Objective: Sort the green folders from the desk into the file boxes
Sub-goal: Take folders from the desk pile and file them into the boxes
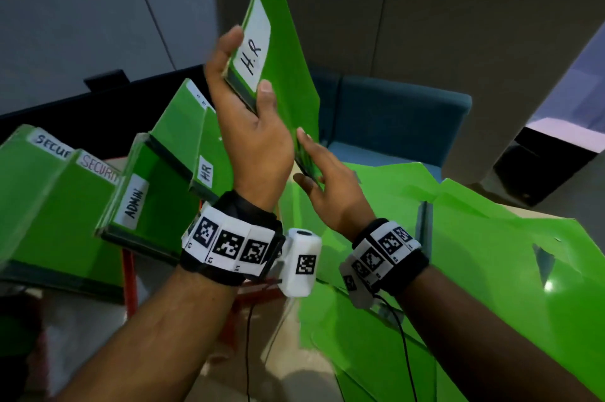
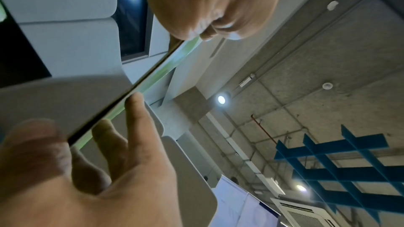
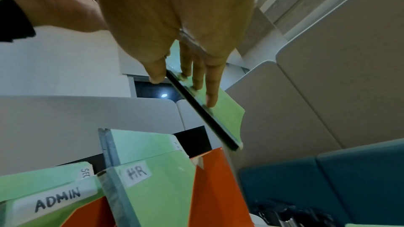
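1. Folders marked SECURITY (image 1: 98,165), ADMIN (image 1: 134,201) and HR (image 1: 206,172) stood filed at left; a misread label could have sent the raised one astray.
2. Left hand (image 1: 248,126) pinched the lifted HR folder (image 1: 288,51) by its spine, risking a slip.
3. Right hand (image 1: 330,185), fingers straight, steadied its lower edge above the loose desk folders (image 1: 491,254).
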